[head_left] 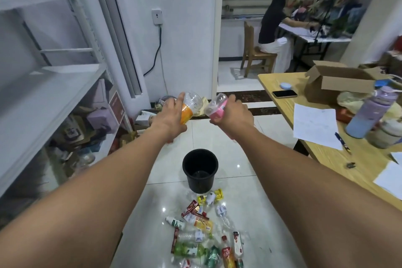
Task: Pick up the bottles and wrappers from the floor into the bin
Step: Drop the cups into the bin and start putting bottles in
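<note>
Head view: both arms stretched straight forward, hands held up over the floor (pixel 250 159), past the bin (pixel 201 185). Left hand (pixel 168 115) back to camera, fingers (pixel 179 99) curled round an orange bottle (pixel 191 104), clear end tilted up and to the right. Right hand (pixel 233 115) back to camera, fingers (pixel 230 99) curled round a pink bottle (pixel 216 109), clear end tilted up-left. The two bottles are just beside each other; cannot tell if they touch. Bin is black, upright, open, on the tiles below and between the forearms. Litter pile (pixel 202 235) of bottles and wrappers lies on the floor just in front of the bin, nearest wrappers at its base. Open tile around the bin on both sides. White shelf (pixel 43 93) hems in the left side, cluttered low tiers. Wood surface (pixel 322 150) edges the right side, carrying a box (pixel 335 85), phone (pixel 284 94), paper (pixel 315 124), and flask (pixel 369 113). Doorway behind; a person (pixel 274 28) sits on a chair (pixel 254 52) at a far table.
</note>
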Action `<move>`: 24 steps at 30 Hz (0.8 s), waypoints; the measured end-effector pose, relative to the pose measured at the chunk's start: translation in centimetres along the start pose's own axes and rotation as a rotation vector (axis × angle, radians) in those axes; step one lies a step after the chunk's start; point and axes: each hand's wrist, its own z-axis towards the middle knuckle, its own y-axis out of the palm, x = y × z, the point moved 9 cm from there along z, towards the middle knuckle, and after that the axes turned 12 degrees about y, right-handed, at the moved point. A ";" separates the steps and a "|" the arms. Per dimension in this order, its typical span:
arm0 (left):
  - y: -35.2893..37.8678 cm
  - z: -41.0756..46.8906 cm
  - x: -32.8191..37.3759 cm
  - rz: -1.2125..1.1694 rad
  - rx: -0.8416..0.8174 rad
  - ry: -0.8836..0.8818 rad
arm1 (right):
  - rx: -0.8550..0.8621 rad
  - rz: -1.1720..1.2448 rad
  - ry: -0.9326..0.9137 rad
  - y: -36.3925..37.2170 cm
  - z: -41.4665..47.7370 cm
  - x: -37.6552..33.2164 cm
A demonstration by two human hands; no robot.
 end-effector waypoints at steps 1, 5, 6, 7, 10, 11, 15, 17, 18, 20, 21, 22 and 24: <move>0.4 0.5 -0.4 -0.001 -0.006 0.001 | -0.008 0.002 0.006 0.5 0.5 0.2; 2.5 3.0 -2.6 0.008 -0.050 0.003 | -0.023 0.016 0.040 2.6 3.0 0.4; 3.0 3.5 -3.1 0.008 -0.062 0.003 | -0.027 0.014 0.048 3.2 3.3 0.3; 3.5 4.2 -3.5 0.004 -0.071 0.010 | -0.033 0.015 0.062 4.0 3.8 0.2; 5.0 6.3 -5.1 -0.004 -0.076 0.030 | -0.028 0.013 0.091 6.8 5.2 -0.6; 5.6 6.8 -5.6 0.002 -0.083 0.034 | -0.032 0.011 0.100 7.7 5.6 -1.0; 8.4 9.3 -9.4 0.030 -0.096 0.031 | -0.042 0.019 0.133 11.9 8.1 -2.8; 10.1 10.5 -11.2 0.015 -0.097 0.025 | -0.035 0.020 0.136 13.9 9.7 -3.3; 11.2 11.2 -11.8 0.008 -0.100 0.029 | -0.031 0.018 0.136 15.0 10.6 -3.4; 13.7 12.6 -13.0 0.002 -0.108 0.038 | -0.031 0.010 0.132 17.8 12.2 -3.5; 14.8 13.2 -13.4 0.007 -0.099 0.039 | -0.025 0.008 0.130 19.0 12.8 -3.3; 16.2 14.0 -13.9 0.015 -0.085 0.037 | -0.017 0.007 0.126 20.6 13.6 -3.1; 19.4 15.5 -14.9 0.021 -0.051 0.030 | 0.002 0.001 0.112 23.9 15.1 -2.4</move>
